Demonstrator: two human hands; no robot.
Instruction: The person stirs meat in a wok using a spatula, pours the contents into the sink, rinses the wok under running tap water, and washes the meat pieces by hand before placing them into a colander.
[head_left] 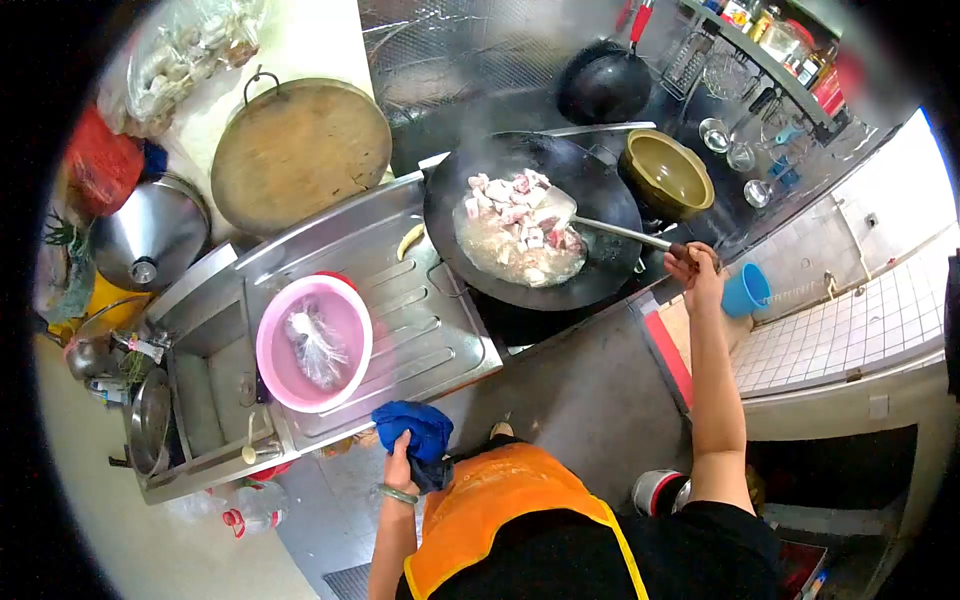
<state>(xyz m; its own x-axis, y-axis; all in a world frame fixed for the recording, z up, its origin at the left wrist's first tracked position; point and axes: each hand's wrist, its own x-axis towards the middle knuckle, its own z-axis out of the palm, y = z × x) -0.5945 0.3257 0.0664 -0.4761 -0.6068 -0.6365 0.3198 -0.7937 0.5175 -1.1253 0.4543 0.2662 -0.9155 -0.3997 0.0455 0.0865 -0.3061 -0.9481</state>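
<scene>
My right hand [696, 268] is closed around the dark wooden handle of a wok spatula [622, 231]. Its metal blade reaches among pale and pinkish chunks of meat [518, 215] lying in cloudy liquid. They sit in a large black wok [600, 262] on the stove, with faint steam above. Low beside the sink counter, my left hand [400, 468] grips a bunched blue cloth [415, 430], with some darker cloth hanging below it. The meat partly hides the blade.
A pink basin [268, 345] with a plastic bag stands on the steel sink drainboard [400, 340]. A round chopping board [300, 150] lies behind it. An olive-brown pot [640, 150] sits right of the wok, and a smaller black wok [603, 85] leans behind.
</scene>
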